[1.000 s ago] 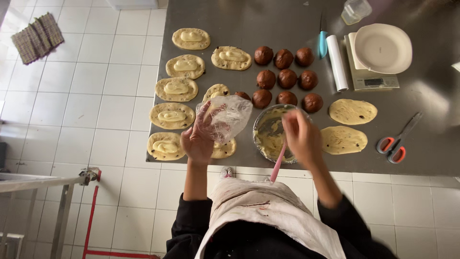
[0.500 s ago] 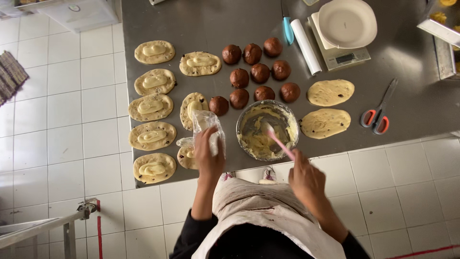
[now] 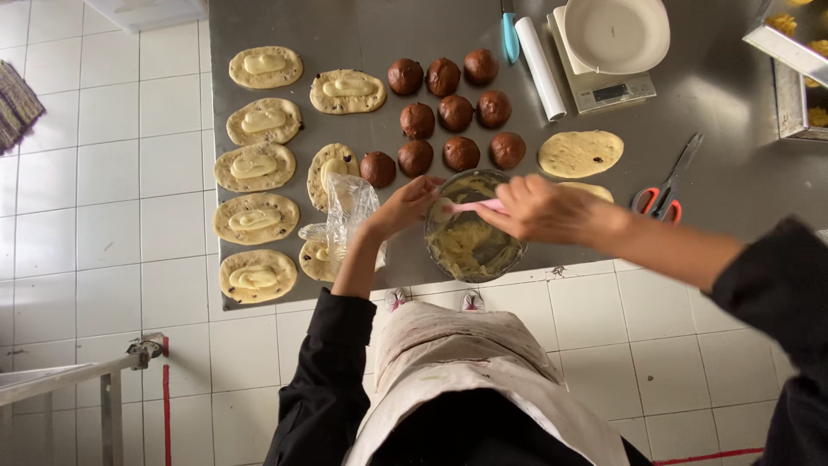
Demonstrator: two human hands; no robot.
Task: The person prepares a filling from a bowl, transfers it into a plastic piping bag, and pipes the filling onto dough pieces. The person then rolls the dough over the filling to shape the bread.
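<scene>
While the left hand [image 3: 404,205] pinches a clear bag [image 3: 349,214] over the table [image 3: 742,198] edge, I note its fingertips touching the rim of the bowl [image 3: 473,226]. Right hand [image 3: 542,210] is closed around a pink spatula [image 3: 473,206] in the pale cream. Bowl sits at the front edge, just below the brown balls [image 3: 451,110]; bag contents probably cream, unclear.

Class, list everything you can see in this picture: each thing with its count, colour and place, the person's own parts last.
Flattened dough pieces: about ten, pale, table's left and right.
Dough balls: ten, dark brown, centre.
Bowl: one, metal, pale cream inside, front edge.
Spatula: one, pink, over bowl.
Piping bag: one, clear, left of bowl.
Scale: one, white dish on top, back.
Roll: one, white, beside scale.
Scissors: one, red-handled, right.
Table: one, steel.
Left hand: holds bag.
Right hand: holds spatula.
</scene>
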